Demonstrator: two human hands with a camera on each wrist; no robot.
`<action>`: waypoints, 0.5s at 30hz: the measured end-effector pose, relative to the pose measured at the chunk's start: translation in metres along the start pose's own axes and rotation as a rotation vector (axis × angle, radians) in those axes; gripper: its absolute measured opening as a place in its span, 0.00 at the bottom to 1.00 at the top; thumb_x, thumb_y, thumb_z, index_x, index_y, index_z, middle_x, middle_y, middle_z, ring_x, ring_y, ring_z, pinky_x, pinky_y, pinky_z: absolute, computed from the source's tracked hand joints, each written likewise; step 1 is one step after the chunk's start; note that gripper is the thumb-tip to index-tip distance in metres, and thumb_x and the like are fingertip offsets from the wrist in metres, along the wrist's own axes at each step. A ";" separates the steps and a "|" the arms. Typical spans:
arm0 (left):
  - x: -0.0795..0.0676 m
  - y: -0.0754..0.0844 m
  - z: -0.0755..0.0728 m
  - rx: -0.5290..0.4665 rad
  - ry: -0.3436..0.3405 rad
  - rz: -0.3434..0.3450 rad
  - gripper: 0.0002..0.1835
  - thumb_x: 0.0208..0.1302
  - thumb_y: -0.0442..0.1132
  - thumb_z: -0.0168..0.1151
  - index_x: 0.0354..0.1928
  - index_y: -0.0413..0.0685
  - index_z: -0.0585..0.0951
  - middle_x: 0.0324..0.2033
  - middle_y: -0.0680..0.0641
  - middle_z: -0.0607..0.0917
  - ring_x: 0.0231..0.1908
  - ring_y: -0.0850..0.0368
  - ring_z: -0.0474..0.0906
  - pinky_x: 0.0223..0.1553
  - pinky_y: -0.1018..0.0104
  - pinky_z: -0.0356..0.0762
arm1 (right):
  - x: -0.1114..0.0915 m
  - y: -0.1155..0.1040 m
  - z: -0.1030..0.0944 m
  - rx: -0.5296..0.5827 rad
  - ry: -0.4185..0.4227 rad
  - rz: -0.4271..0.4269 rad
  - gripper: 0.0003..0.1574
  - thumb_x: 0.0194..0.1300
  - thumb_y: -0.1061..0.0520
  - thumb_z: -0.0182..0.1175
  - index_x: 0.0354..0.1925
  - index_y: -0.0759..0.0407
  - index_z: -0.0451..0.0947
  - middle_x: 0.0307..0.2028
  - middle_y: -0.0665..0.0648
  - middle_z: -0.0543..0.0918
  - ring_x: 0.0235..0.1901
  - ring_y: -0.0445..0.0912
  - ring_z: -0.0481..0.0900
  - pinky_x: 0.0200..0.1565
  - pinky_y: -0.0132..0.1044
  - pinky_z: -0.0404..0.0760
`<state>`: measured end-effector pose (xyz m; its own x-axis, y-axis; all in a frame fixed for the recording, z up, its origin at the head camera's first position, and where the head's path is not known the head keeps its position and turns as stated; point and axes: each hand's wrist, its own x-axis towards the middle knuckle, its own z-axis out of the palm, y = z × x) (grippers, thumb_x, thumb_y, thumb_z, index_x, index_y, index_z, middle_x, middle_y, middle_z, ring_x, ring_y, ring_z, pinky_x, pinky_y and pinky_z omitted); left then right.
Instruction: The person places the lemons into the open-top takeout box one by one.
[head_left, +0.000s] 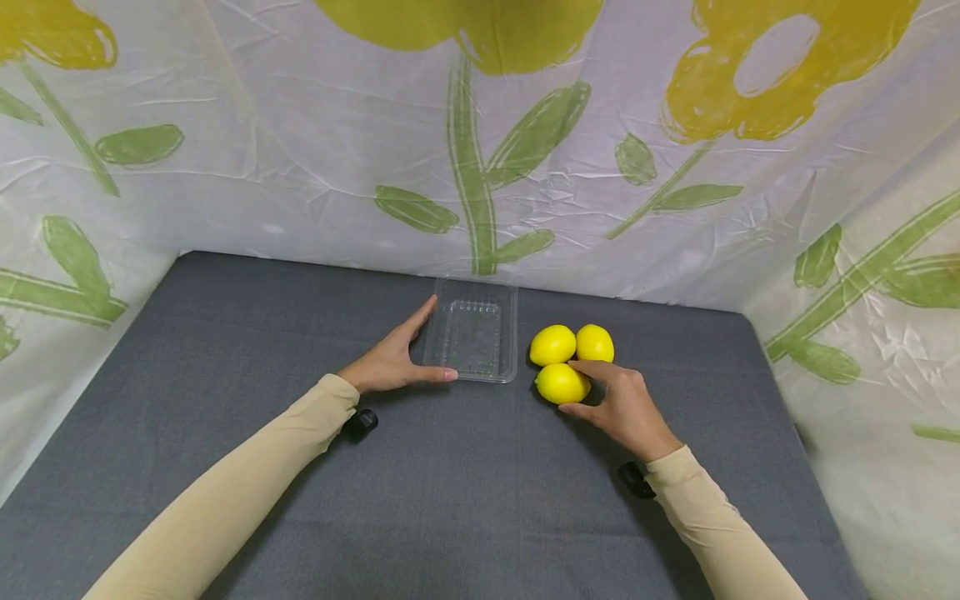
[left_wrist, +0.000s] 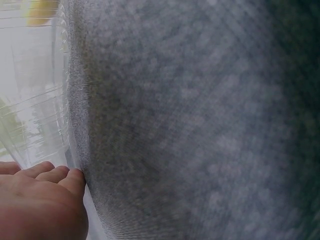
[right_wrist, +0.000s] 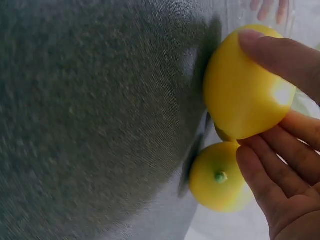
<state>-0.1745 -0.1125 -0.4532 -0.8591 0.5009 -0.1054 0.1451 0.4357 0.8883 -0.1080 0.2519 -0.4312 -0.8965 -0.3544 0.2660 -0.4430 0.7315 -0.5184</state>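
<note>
A clear plastic container [head_left: 471,377] lies near the back of the table in the head view. My left hand [head_left: 392,357] is at its left side, fingers straight along the wall and thumb stretched by the front left corner. My right hand [head_left: 621,408] pinches the nearest lemon [head_left: 561,384] between thumb and fingers. That yellow fruit fills much of the right wrist view, with the thumb [right_wrist: 272,54] across it. Two more lemons, a left one [head_left: 552,344] and a right one [head_left: 595,342], sit just behind the held one.
A dark grey cloth [head_left: 450,500] covers the table. At the back and sides hangs a pale sheet [head_left: 300,167] printed with yellow flowers and green leaves. The container's back edge lies close to that sheet.
</note>
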 end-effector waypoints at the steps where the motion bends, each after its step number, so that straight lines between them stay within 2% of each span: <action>1: 0.000 0.000 0.000 -0.002 -0.001 -0.001 0.68 0.54 0.56 0.78 0.82 0.56 0.36 0.80 0.50 0.41 0.79 0.49 0.37 0.74 0.41 0.46 | 0.000 0.000 0.000 -0.003 0.011 -0.004 0.38 0.45 0.57 0.84 0.55 0.66 0.84 0.50 0.61 0.87 0.50 0.57 0.85 0.52 0.52 0.83; 8: -0.001 0.001 0.000 -0.007 -0.004 -0.005 0.68 0.54 0.56 0.79 0.82 0.57 0.37 0.80 0.49 0.41 0.79 0.48 0.37 0.74 0.40 0.46 | -0.001 -0.004 -0.002 0.025 0.098 0.012 0.38 0.42 0.55 0.86 0.53 0.64 0.86 0.49 0.59 0.88 0.50 0.56 0.85 0.52 0.55 0.82; 12: -0.002 0.003 -0.001 -0.001 -0.001 -0.016 0.68 0.54 0.56 0.79 0.82 0.58 0.36 0.81 0.49 0.41 0.79 0.47 0.37 0.74 0.38 0.46 | 0.001 -0.008 -0.005 0.081 0.100 0.051 0.37 0.43 0.54 0.85 0.53 0.61 0.86 0.50 0.57 0.88 0.51 0.55 0.85 0.52 0.54 0.81; 15: -0.002 0.004 -0.001 0.007 -0.003 -0.010 0.68 0.54 0.56 0.78 0.82 0.57 0.36 0.81 0.47 0.41 0.79 0.46 0.37 0.73 0.37 0.46 | 0.004 -0.013 -0.007 0.132 0.101 0.086 0.37 0.43 0.54 0.85 0.54 0.59 0.86 0.49 0.55 0.88 0.48 0.52 0.85 0.49 0.53 0.83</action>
<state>-0.1727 -0.1130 -0.4491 -0.8591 0.4986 -0.1157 0.1398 0.4461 0.8840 -0.1059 0.2450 -0.4182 -0.9285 -0.2282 0.2930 -0.3681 0.6716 -0.6430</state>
